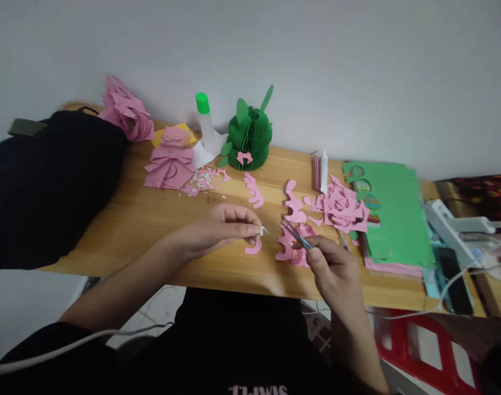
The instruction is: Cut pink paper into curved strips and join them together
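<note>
Between the thumb and fingertips of my left hand (229,227) is a small white piece (262,231) with a thin strip sticking out, possibly a bit of tape. My right hand (335,269) is closed on metal tweezers (299,236), whose tips point up and left, apart from the white piece. Scalloped pink paper cutouts lie under and around both hands: one strip (254,191) above my left fingers and another strip (292,202) beyond the tweezers. Behind them stands a green pleated paper figure (249,140) with leaf shapes and a pink bow (244,158).
Pink scraps (343,206) are heaped on the right, beside green sheets (398,214). A phone (453,280) and white cables lie farther right. At left are a glue bottle (206,120), folded pink paper (170,164), white bits (205,178) and a black bag (57,186).
</note>
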Available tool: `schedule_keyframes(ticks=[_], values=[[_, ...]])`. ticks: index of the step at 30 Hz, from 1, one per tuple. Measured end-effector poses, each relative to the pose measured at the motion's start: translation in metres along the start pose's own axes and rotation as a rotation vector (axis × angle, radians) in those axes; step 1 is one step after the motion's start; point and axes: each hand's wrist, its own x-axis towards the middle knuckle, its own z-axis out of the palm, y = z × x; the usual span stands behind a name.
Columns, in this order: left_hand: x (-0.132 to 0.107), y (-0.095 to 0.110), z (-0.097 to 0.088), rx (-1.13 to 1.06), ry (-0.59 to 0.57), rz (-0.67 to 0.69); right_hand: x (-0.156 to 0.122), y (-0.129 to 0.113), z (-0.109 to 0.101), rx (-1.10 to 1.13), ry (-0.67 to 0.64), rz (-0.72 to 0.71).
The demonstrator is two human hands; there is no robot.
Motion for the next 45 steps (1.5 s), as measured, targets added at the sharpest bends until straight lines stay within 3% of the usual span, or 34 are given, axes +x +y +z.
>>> schedule_keyframes(ticks=[3,7,13,20,25,30,33,35,37,41,45], values=[[0.003,-0.006,-0.002,-0.04,0.066,0.005,0.011,0.003,0.011,0.224,-0.005,0.15],[0.008,-0.015,-0.001,-0.076,0.134,0.036,0.025,0.002,0.035,0.347,-0.037,0.284],[0.008,-0.02,-0.002,-0.09,0.165,0.052,0.033,-0.002,0.055,0.442,-0.014,0.318],[0.006,-0.018,-0.004,-0.042,0.191,-0.011,0.037,-0.002,0.053,0.377,-0.067,0.316],[0.003,-0.015,-0.012,0.143,0.131,-0.143,0.038,-0.003,0.044,0.272,-0.232,0.336],[-0.005,-0.029,-0.02,0.203,0.054,-0.238,0.031,0.004,0.041,0.214,-0.377,0.348],[-0.016,-0.037,-0.023,0.161,-0.066,-0.261,0.026,0.014,0.037,0.123,-0.381,0.415],[-0.023,-0.04,-0.025,0.27,-0.132,-0.251,0.025,0.021,0.036,0.035,-0.32,0.444],[-0.028,-0.044,-0.025,0.527,-0.085,-0.119,0.027,0.027,0.038,-0.048,-0.28,0.45],[-0.026,-0.059,-0.026,1.186,0.102,0.406,0.035,0.034,0.052,-0.174,-0.331,0.421],[-0.016,-0.073,-0.027,1.537,0.019,0.694,0.041,0.04,0.061,-0.266,-0.368,0.427]])
